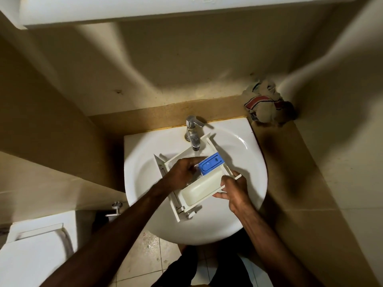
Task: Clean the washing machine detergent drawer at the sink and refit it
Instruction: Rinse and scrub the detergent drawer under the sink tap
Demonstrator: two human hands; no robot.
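A white detergent drawer (199,193) lies across the white sink basin (244,154), its far end under the chrome tap (193,133). A blue insert (211,163) sits in its middle compartment. My left hand (182,172) reaches into the drawer just left of the blue insert, fingers curled down onto the inside; what they touch is hidden. My right hand (234,190) grips the drawer's right side wall near the front, thumb on top and fingers beneath.
A crumpled striped cloth (267,106) lies on the tan counter at the back right corner. A white toilet (35,245) stands at the lower left, with a wall valve (115,210) beside it. Wet tiled floor shows below the basin.
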